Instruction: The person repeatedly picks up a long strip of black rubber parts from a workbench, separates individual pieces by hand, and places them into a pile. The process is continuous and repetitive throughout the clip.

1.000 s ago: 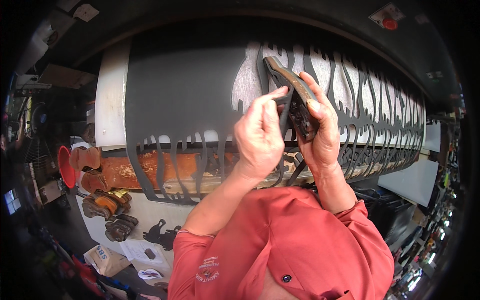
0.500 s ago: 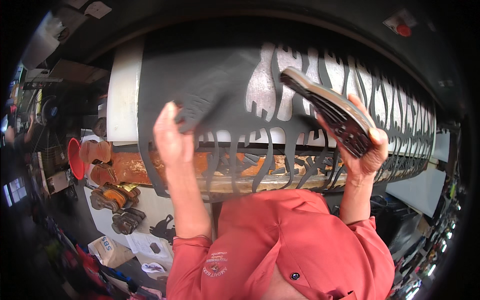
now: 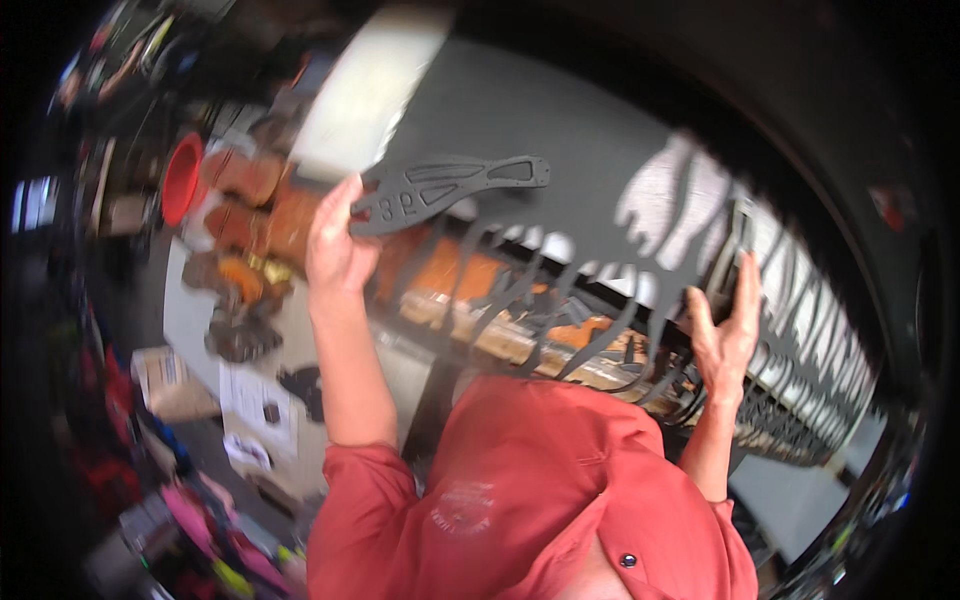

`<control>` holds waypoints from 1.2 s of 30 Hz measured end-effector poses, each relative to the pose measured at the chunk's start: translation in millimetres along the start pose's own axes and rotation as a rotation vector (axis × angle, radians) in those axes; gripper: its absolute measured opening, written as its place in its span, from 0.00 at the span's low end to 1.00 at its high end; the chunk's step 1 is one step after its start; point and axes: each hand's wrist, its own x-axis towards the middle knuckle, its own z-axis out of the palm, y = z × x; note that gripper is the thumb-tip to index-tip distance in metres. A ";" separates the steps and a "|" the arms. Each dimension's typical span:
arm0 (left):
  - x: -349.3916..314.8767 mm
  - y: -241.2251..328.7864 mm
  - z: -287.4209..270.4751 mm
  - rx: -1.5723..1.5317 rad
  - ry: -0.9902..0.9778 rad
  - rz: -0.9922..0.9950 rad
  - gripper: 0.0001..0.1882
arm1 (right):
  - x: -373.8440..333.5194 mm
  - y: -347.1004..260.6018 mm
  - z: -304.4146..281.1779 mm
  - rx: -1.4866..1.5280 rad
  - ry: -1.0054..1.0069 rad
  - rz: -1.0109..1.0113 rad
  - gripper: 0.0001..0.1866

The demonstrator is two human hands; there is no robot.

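My left hand [image 3: 340,245] pinches a black sole-shaped cut-out [image 3: 440,190] by its broad, notched end. Long slots and marks are pressed into that piece, and its narrow end points right. My right hand [image 3: 722,335] has thumb and fingers around a metal-edged cutting die [image 3: 728,255], which is blurred and seen nearly edge-on. The die is over the black sheet [image 3: 520,110], beside its cut-out openings; whether it touches the sheet I cannot tell. Thin curved strips of the sheet hang down over the bench's near edge.
A white board [image 3: 370,85] lies under the sheet. Dark scraps lie along the worn wooden ledge [image 3: 470,325]. To the left stand a red bowl [image 3: 182,180], brown stacked pieces [image 3: 240,175], dark stacks [image 3: 242,335] and papers [image 3: 255,405] on a side table.
The view has tilted. The black cut-out in my left hand has swung round with its marked face showing. My right hand has turned the cutting die to stand more upright over the sheet.
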 end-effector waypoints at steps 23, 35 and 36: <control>-240.7 63.8 -402.7 1.209 0.815 -0.401 0.18 | 26.3 40.5 -5.8 -0.198 -0.064 0.014 0.32; -67.6 28.5 -15.0 1.148 0.090 0.554 0.11 | 93.2 -50.5 -64.4 -0.186 -0.298 -0.689 0.42; -55.4 12.8 23.1 1.137 -0.053 0.598 0.14 | 107.3 -56.6 -59.8 -0.224 -0.332 -0.803 0.42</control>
